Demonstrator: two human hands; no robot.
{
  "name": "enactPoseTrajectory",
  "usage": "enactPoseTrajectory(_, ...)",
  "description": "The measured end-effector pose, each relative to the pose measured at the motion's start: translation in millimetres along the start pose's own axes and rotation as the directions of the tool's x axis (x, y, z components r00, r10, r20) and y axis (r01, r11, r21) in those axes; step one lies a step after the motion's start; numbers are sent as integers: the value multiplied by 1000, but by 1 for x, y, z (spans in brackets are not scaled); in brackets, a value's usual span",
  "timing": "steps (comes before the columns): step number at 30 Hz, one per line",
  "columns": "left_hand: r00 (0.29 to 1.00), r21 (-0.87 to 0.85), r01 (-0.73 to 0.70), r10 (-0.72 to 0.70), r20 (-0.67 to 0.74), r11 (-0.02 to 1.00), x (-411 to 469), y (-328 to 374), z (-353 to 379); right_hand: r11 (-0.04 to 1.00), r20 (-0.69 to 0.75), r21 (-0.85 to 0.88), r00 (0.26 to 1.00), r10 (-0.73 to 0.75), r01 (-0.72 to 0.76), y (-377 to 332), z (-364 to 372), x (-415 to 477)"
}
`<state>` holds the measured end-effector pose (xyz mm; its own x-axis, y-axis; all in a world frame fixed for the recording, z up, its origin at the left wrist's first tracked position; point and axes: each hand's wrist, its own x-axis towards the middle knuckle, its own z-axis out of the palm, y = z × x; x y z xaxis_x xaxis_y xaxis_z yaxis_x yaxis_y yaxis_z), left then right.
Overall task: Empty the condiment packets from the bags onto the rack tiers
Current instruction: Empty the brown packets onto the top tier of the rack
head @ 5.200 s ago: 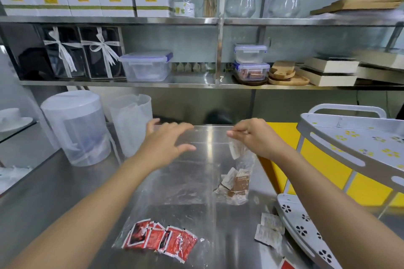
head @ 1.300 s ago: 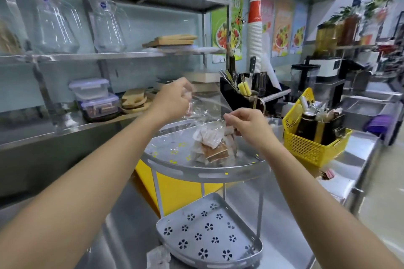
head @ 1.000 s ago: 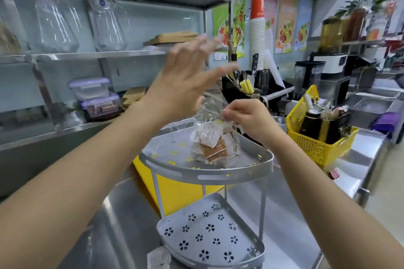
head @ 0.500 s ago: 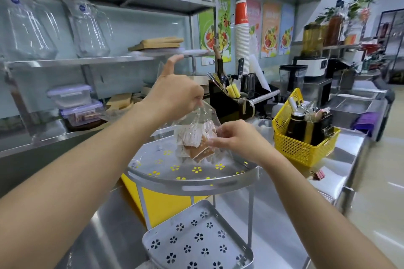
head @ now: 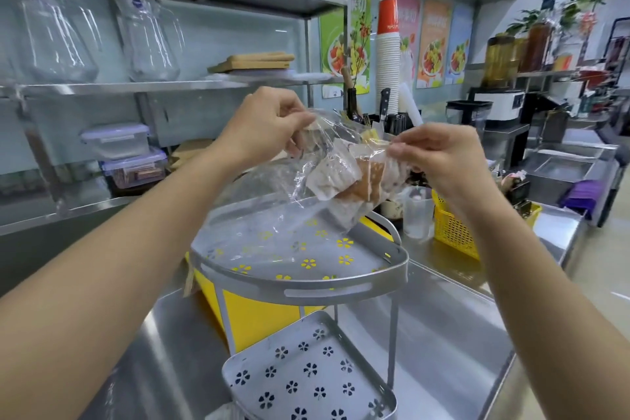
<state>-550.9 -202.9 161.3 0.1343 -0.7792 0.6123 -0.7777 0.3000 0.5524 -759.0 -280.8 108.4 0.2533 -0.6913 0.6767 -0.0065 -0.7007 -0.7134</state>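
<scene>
Lifted off the rack's upper tier (head: 327,291) since the previous frame, the clear bag (head: 300,189) now hangs just above it, stretched between the pinching left hand (head: 266,128) and the pinching right hand (head: 439,160), with the condiment packets (head: 335,176) bunched inside near the right hand.

You have two hands up, your left hand (head: 262,128) at eleven o'clock and your right hand (head: 439,160) at one o'clock, with one clear bag (head: 272,201) between them. The packets (head: 335,174) inside overlap; you can make out at least three. Two tiers show: the upper tier (head: 296,286) at centre, the lower tier (head: 306,385) at six o'clock. At ten o'clock: two glass jugs (head: 51,41), two stacked lidded boxes (head: 119,143). At one o'clock: four posters (head: 434,44), one cup stack (head: 388,61). At three o'clock: one yellow basket (head: 450,228).
</scene>
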Motion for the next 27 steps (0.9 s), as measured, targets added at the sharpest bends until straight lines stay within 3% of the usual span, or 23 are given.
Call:
enactPoseTrajectory(3,994,-88,-31,22,-107,996,-4,-7,8,996,-13,-48,997,-72,71,-7,-6,12)
enactPoseTrajectory(7,968,-16,-87,80,-237,996,-7,-25,16,992,-39,-39,992,-118,116,-9,-3,25)
enactPoseTrajectory(14,957,-63,-86,65,-282,994,-13,-30,2,976,7,17,976,-217,217,-24,3,46)
enactPoseTrajectory(16,945,53,-88,101,-311,995,-14,-30,-3,964,14,0,964,-265,265,-30,5,52)
enactPoseTrajectory(19,926,364,-22,157,-344,931,-18,-34,-11,960,75,-42,959,-274,277,-34,9,56)
enactPoseTrajectory(23,986,632,143,-54,-158,762,-29,-43,-12,961,248,-157,951,-186,228,-22,18,51)
enactPoseTrajectory(25,988,672,150,-77,-137,725,-35,-47,-9,968,231,-139,957,-175,210,-13,24,48)
enactPoseTrajectory(27,977,575,144,-26,-210,805,-36,-47,-12,977,220,-96,961,-166,191,-11,25,46)
